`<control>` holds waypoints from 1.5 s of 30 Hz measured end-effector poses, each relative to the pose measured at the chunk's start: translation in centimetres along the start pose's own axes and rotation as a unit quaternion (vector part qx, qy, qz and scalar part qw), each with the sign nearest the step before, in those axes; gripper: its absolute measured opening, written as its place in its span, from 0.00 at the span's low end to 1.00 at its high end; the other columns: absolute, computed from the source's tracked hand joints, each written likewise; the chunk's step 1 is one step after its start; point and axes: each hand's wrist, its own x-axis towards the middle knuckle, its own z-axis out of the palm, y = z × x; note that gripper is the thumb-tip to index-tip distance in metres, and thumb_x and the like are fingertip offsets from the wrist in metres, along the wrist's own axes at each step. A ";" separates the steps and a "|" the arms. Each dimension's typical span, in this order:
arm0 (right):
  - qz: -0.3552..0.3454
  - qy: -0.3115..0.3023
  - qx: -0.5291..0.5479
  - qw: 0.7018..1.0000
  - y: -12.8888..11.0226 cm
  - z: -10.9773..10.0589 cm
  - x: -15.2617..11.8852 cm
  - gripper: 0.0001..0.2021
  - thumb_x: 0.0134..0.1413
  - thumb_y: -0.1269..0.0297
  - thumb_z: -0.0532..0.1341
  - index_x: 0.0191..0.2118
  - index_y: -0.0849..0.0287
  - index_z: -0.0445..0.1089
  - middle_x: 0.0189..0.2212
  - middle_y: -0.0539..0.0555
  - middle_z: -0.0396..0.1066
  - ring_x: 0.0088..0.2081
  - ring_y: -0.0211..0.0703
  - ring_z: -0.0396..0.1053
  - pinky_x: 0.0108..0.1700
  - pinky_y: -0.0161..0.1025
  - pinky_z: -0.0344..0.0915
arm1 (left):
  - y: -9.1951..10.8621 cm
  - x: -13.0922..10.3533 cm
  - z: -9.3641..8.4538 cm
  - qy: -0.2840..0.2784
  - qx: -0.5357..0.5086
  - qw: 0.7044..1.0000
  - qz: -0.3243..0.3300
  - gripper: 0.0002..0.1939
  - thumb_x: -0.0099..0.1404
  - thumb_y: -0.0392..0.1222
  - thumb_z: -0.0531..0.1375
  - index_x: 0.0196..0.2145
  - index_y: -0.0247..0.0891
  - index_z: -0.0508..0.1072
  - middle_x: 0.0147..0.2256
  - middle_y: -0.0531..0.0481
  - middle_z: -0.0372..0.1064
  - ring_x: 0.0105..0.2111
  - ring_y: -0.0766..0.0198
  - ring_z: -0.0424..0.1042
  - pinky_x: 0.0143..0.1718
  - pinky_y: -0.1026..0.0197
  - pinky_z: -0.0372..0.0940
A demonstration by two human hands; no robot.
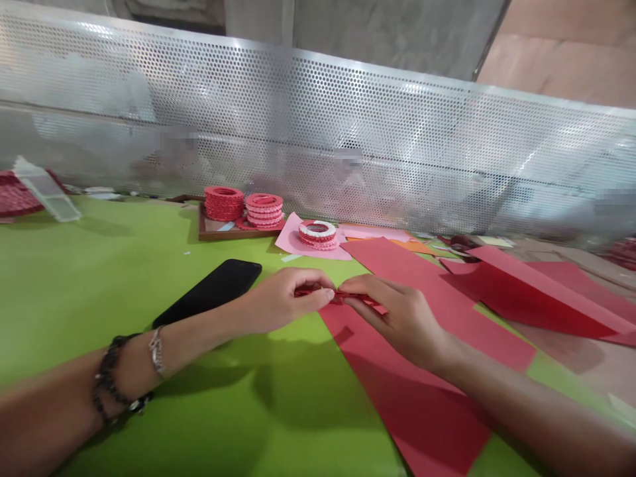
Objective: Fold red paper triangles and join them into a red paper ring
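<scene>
Between my two hands is a thin red paper piece (340,295), held level above the table. My left hand (285,298) pinches its left end with thumb and fingers. From the other side my right hand (397,311) grips the right end, its fingertips almost meeting the left thumb. Much of the piece is hidden by the fingers, so I cannot make out its full shape. Beneath the right hand lies a long sheet of red paper (422,391), flat on the green tabletop (278,411).
A black phone (209,291) lies left of my hands. Behind stand a brown tray (213,234) with stacked red and pink rings (223,203), and a pink sheet (293,238) bearing more rings (318,235). Folded red paper (541,291) lies right. A perforated metal screen (318,126) closes the back.
</scene>
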 end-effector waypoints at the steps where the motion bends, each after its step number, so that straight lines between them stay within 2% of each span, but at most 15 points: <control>1: -0.001 0.001 -0.007 1.000 0.1 0.0 0.0 0.06 0.58 0.70 0.55 0.37 0.61 0.68 0.31 0.52 0.75 0.29 0.34 0.72 0.30 0.29 0.68 | 0.0 0.0 0.0 -0.001 0.001 1.000 0.000 0.11 0.61 0.44 0.51 0.33 0.36 0.70 0.23 0.56 0.63 0.22 0.70 0.58 0.22 0.68 0.52; 7: 0.015 0.017 -0.058 0.998 1.3 -0.5 0.4 0.07 0.56 0.71 0.56 0.40 0.61 0.69 0.31 0.53 0.75 0.29 0.35 0.72 0.28 0.30 0.67 | 0.0 0.1 -0.6 0.059 0.060 0.996 0.012 0.14 0.65 0.45 0.49 0.32 0.35 0.70 0.20 0.58 0.57 0.19 0.72 0.54 0.19 0.68 0.49; 9: 0.033 0.017 -0.046 0.998 1.4 -0.5 0.5 0.07 0.56 0.72 0.55 0.39 0.59 0.69 0.30 0.51 0.74 0.28 0.35 0.71 0.28 0.30 0.65 | -0.2 0.1 -0.8 0.097 0.098 0.989 0.045 0.13 0.65 0.46 0.51 0.36 0.35 0.70 0.22 0.57 0.61 0.19 0.72 0.56 0.19 0.69 0.51; 11: 0.063 0.021 -0.011 0.998 1.3 -0.5 0.6 0.08 0.56 0.71 0.54 0.39 0.59 0.69 0.28 0.50 0.74 0.27 0.34 0.69 0.27 0.30 0.64 | -0.4 0.0 -1.0 0.148 0.163 0.970 0.099 0.12 0.64 0.47 0.55 0.40 0.36 0.68 0.26 0.55 0.66 0.22 0.71 0.61 0.21 0.69 0.55; 13: 0.105 0.027 0.039 0.993 1.0 -0.4 0.6 0.08 0.57 0.70 0.53 0.40 0.60 0.68 0.25 0.49 0.71 0.23 0.32 0.66 0.24 0.29 0.63 | -0.6 -0.1 -1.2 0.193 0.258 0.933 0.162 0.12 0.64 0.45 0.55 0.42 0.35 0.67 0.30 0.53 0.69 0.24 0.70 0.65 0.24 0.69 0.58; 16: 0.150 0.037 0.086 0.984 0.5 -0.3 0.5 0.09 0.57 0.69 0.53 0.43 0.61 0.65 0.22 0.47 0.67 0.18 0.31 0.61 0.20 0.29 0.60 | -0.7 -0.3 -1.4 0.222 0.410 0.851 0.243 0.10 0.69 0.41 0.49 0.42 0.34 0.66 0.31 0.50 0.70 0.25 0.69 0.68 0.26 0.67 0.60; 19: 0.104 0.060 0.044 0.992 0.2 -0.3 0.3 0.11 0.55 0.71 0.55 0.45 0.59 0.63 0.30 0.50 0.70 0.25 0.33 0.66 0.26 0.29 0.65 | -0.5 -0.7 -1.5 0.225 0.510 0.781 0.281 0.10 0.70 0.38 0.47 0.41 0.34 0.65 0.30 0.51 0.70 0.26 0.68 0.70 0.26 0.67 0.61; 21: 0.049 0.078 -0.003 0.996 0.0 -0.4 0.2 0.12 0.54 0.73 0.56 0.45 0.58 0.63 0.36 0.52 0.72 0.34 0.35 0.70 0.34 0.31 0.67 | -0.2 -0.9 -1.5 0.227 0.534 0.762 0.289 0.10 0.70 0.36 0.46 0.45 0.35 0.63 0.31 0.52 0.71 0.26 0.68 0.70 0.25 0.68 0.61; 24: 0.008 0.096 -0.043 0.994 0.0 -0.6 0.1 0.12 0.56 0.73 0.55 0.45 0.56 0.63 0.38 0.52 0.73 0.38 0.36 0.71 0.38 0.31 0.68 | 0.2 -1.1 -1.3 0.236 0.528 0.762 0.292 0.11 0.70 0.36 0.45 0.48 0.36 0.61 0.31 0.52 0.70 0.25 0.68 0.71 0.23 0.68 0.61; 27: 0.001 0.095 -0.058 0.994 -0.1 -0.6 0.1 0.13 0.56 0.74 0.55 0.47 0.56 0.64 0.38 0.51 0.74 0.38 0.36 0.72 0.37 0.31 0.68 | 0.3 -1.1 -1.1 0.242 0.499 0.784 0.280 0.12 0.71 0.40 0.44 0.46 0.35 0.63 0.31 0.51 0.71 0.25 0.68 0.71 0.23 0.67 0.62; 30: 0.012 0.082 -0.045 0.996 -0.3 -0.4 0.1 0.14 0.56 0.75 0.54 0.48 0.57 0.63 0.40 0.52 0.74 0.40 0.36 0.72 0.38 0.31 0.68 | 0.3 -0.9 -0.9 0.234 0.464 0.814 0.261 0.14 0.71 0.43 0.44 0.45 0.36 0.65 0.32 0.50 0.71 0.27 0.67 0.72 0.26 0.66 0.64; 34: 0.051 0.068 -0.009 0.996 -0.4 -0.1 0.1 0.14 0.56 0.75 0.53 0.48 0.59 0.63 0.37 0.52 0.74 0.36 0.36 0.72 0.34 0.31 0.68 | 0.0 -0.6 -0.7 0.228 0.433 0.837 0.245 0.15 0.71 0.44 0.44 0.45 0.36 0.66 0.36 0.48 0.73 0.31 0.65 0.73 0.28 0.65 0.66; 41: 0.086 0.060 0.014 0.994 -0.2 0.6 0.2 0.13 0.57 0.72 0.52 0.47 0.59 0.64 0.26 0.49 0.71 0.23 0.34 0.67 0.26 0.31 0.64 | -0.3 -0.4 -0.7 0.224 0.436 0.838 0.241 0.16 0.71 0.44 0.45 0.46 0.34 0.67 0.38 0.46 0.74 0.33 0.63 0.74 0.29 0.64 0.66; 45: 0.086 0.050 0.018 0.995 0.0 1.0 0.3 0.13 0.57 0.70 0.51 0.47 0.57 0.64 0.33 0.52 0.73 0.27 0.35 0.68 0.30 0.34 0.66 | -0.3 -0.3 -0.6 0.219 0.449 0.838 0.220 0.13 0.68 0.44 0.50 0.45 0.36 0.68 0.37 0.48 0.75 0.32 0.62 0.74 0.29 0.64 0.64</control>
